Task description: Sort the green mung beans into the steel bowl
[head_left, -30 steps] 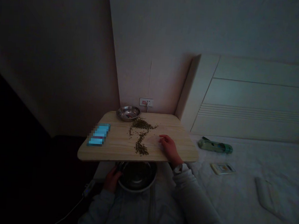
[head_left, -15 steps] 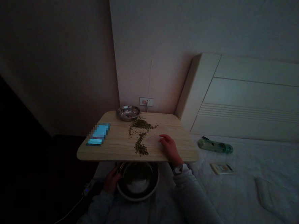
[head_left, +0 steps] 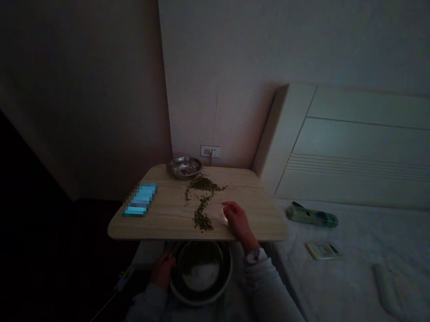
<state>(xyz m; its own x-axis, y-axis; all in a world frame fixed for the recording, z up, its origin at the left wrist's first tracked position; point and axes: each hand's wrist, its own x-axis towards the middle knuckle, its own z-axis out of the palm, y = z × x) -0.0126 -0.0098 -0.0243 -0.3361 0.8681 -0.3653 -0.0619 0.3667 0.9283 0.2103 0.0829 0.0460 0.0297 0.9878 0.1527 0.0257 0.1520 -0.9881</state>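
Note:
Small green beans, like mung beans, lie in a loose winding trail on the light wooden table. Just right of the trail is my right hand, its fingers curled on a thin, see-through piece that looks like clear plastic; its shape is mostly hidden. Below the table's near edge, over my lap, my left hand grips the left rim of a large round metal basin. Dark contents show in part of the basin, too dim to make out.
A shiny steel bowl stands at the table's back left, and a phone with a lit screen lies at the left. On the bed to the right are a green bottle-like item and a pale flat box. A wall socket is behind.
My right hand has moved slightly left, closer to the beans, with the clear piece. My left hand and the basin have shifted a little lower in view, as has the whole scene.

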